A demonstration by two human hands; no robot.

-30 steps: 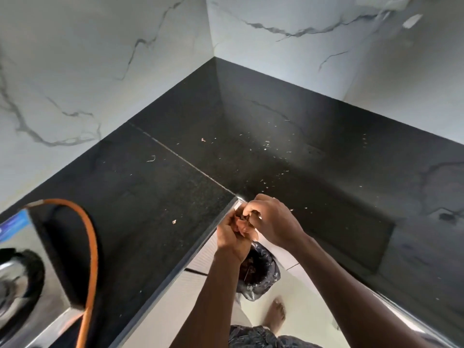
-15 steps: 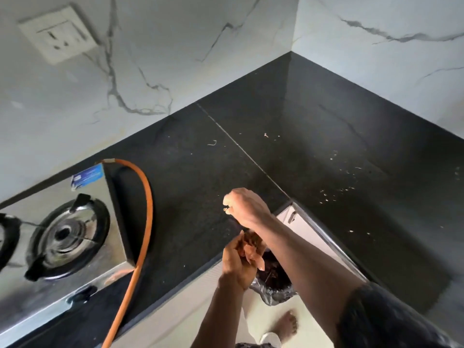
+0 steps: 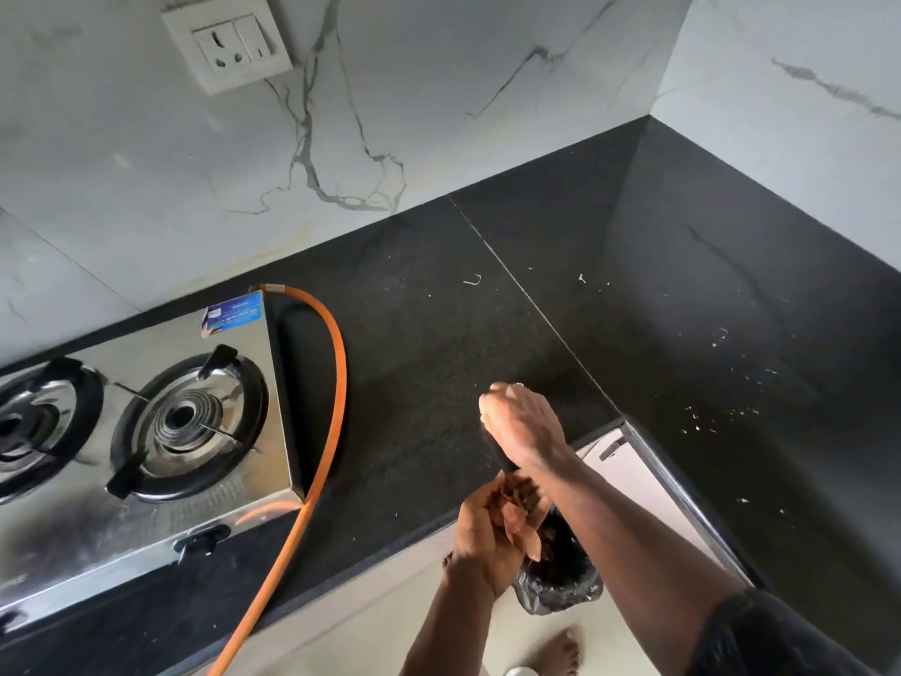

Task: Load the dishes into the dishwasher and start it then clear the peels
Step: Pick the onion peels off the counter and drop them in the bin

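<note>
Brown peels (image 3: 519, 505) sit bunched in my left hand (image 3: 480, 544), which cups them just off the front edge of the black counter (image 3: 439, 358). Directly below them a small bin lined with a black bag (image 3: 560, 585) stands on the floor, with dark scraps inside. My right hand (image 3: 524, 422) rests on the counter near the inner corner of its edge. Its fingers are curled under, and nothing shows in them. Tiny pale peel bits (image 3: 716, 334) are scattered over the right part of the counter.
A steel gas stove (image 3: 146, 431) stands on the counter at the left, and its orange hose (image 3: 331, 407) curves down over the front edge. A wall socket (image 3: 226, 43) is set in the marble wall. My bare foot (image 3: 560, 651) is beside the bin.
My view has swung left, bringing the stove and socket in. My hands, joined at the counter corner before, have parted: the right reached onto the counter and the left stayed over the bin with the peels.
</note>
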